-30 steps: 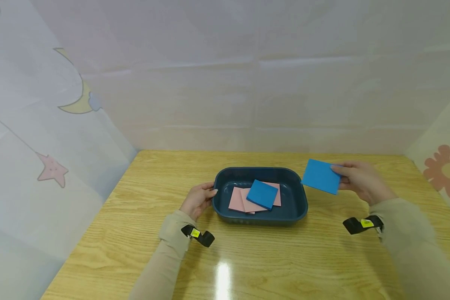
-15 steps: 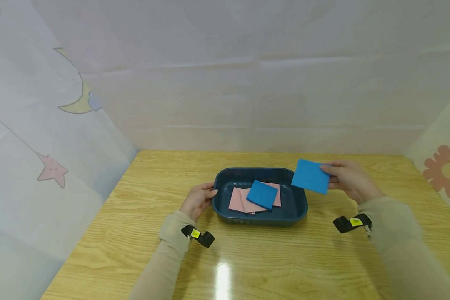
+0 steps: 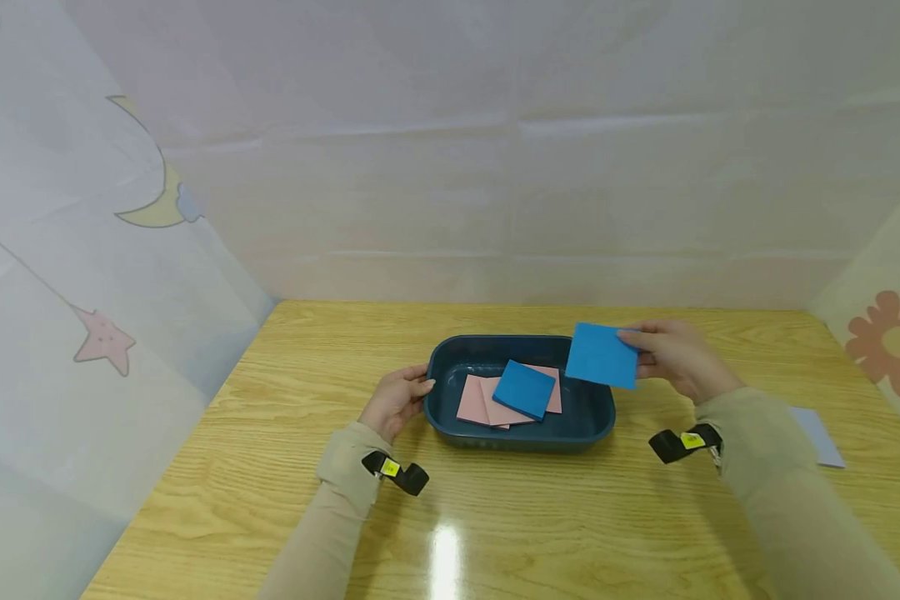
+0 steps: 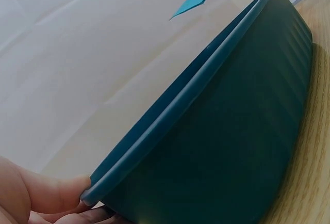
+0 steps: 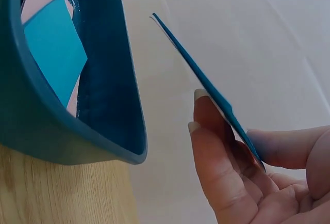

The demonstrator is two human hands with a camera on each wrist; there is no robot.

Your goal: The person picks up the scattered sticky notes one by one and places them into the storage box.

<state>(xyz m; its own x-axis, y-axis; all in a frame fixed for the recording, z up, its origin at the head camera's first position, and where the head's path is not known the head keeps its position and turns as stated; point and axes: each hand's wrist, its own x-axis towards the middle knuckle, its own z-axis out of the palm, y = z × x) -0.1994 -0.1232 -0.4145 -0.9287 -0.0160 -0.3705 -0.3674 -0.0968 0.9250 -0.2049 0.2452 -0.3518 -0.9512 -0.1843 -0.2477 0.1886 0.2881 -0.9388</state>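
A dark teal plastic bin [image 3: 520, 444] stands on the table, its left end pinched at the rim between thumb and fingers of my left hand [image 3: 396, 398]. Inside lie several pink sticky note pads [image 3: 472, 402], overlapping, with a blue sticky note pad [image 3: 523, 390] on top. My right hand [image 3: 678, 354] pinches a second, thin blue sticky note pad [image 3: 602, 356] by its right edge, thumb above and fingers below. This held pad hangs over the bin's right end in the head view. The right wrist view shows it edge-on [image 5: 206, 82], above the rim.
A pale lavender pad [image 3: 819, 437] lies on the wooden table [image 3: 232, 467] at the right, partly behind my right sleeve. A printed cloth [image 3: 457, 183] rises along the table's back and sides.
My right hand has carried the blue sticky note pad leftward from beside the bin to over its right end. The lavender pad has come into sight. My left hand and the bin stay put.
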